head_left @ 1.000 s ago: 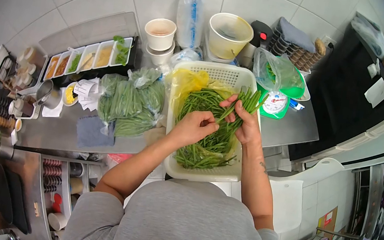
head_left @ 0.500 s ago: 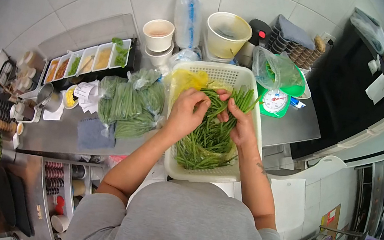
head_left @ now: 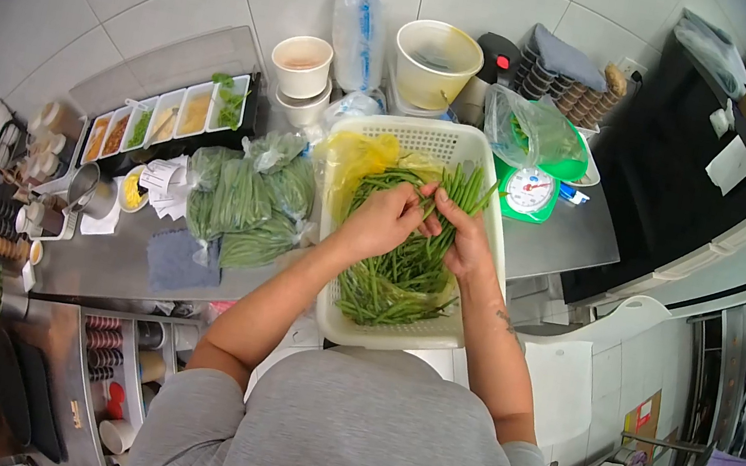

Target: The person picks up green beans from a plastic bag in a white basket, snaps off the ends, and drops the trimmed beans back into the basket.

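While both hands meet over the white basket [head_left: 375, 337] at centre frame, the head view shows the right hand [head_left: 463, 238] closed around a bundle [head_left: 461, 189] of green beans, whose tips point toward the upper right. The left hand [head_left: 382, 220] touches the right, its fingers pinched together on the bundle's near end. Loose green beans [head_left: 394, 281] fill the basket below the hands, and a yellow bag [head_left: 356, 156] lies in its upper left corner. Clear bags of beans [head_left: 245, 202] lie just left of the basket on the steel counter [head_left: 112, 259]. A green scale [head_left: 528, 192] stands just to the basket's right. A paper cup [head_left: 300, 65] and a pale bucket [head_left: 437, 51] stand along the tiled wall above.
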Available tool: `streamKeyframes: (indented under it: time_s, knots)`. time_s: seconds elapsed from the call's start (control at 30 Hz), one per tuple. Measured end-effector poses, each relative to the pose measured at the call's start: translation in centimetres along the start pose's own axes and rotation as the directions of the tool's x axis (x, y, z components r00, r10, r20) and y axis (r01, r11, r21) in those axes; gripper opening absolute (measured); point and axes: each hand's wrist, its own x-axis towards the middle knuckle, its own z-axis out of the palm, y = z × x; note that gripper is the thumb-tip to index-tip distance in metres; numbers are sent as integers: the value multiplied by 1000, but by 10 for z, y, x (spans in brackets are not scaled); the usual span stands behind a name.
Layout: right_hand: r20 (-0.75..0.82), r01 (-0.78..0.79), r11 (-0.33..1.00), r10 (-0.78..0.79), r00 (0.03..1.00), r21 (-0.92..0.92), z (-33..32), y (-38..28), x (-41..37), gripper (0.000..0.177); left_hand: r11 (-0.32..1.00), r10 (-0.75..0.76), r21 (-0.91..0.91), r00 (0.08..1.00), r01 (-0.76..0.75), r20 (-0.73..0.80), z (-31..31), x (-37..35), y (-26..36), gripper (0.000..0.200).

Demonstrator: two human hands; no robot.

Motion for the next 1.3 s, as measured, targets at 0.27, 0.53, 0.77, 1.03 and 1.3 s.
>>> streamKeyframes:
  time_s: [0.27, 0.53, 0.77, 1.03, 1.3]
  knots:
    - [9, -9, 999, 9, 1000, 32, 1, 1, 0, 22, 953, 22, 303, 1000, -24, 8, -10, -6, -10, 17]
    - [-61, -4, 996, 9, 998, 88, -3, 4, 5, 20, 943, -9, 334, 998, -10, 56, -16, -15, -17, 16]
    - [-87, -114, 979, 100, 991, -167, 5, -8, -2, 15, 974, -64, 217, 998, 62, 4, -26, -15, -13, 18]
    - [-236, -55, 990, 24, 972, -129, 5, -7, 0, 18, 797, -73, 588, 945, -136, 318, -14, -22, -32, 7]
    - [-103, -59, 971, 36, 994, -232, 0, -9, 2, 16, 861, 260, 455, 966, -226, -13, -25, -12, -20, 10]
